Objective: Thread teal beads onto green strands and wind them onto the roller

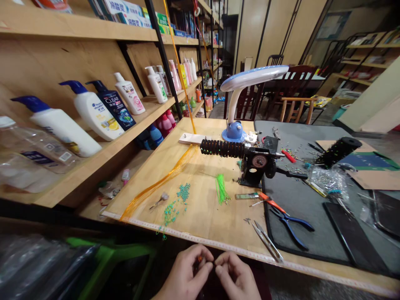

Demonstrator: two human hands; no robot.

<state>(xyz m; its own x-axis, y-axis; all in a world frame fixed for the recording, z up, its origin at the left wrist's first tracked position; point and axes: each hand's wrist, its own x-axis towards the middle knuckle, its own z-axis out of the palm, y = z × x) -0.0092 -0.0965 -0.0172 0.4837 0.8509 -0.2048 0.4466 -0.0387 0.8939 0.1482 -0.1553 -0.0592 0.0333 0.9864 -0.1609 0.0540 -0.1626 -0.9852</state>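
Apparently fine fingertip work, bottom centre: left hand [189,273] curls round a small orange thing [199,259], right hand [235,273] bunches, grip unclear; steadiness seems needed next

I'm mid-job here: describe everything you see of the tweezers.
The tweezers look like plain silvery metal, with two slim arms that join at the near end and taper to pointed tips. They lie flat and slanted on the wooden table, tips pointing away and to the left, near end over the ruled strip along the front edge. The right hand is apart from them; whether they touch the mat is unclear.
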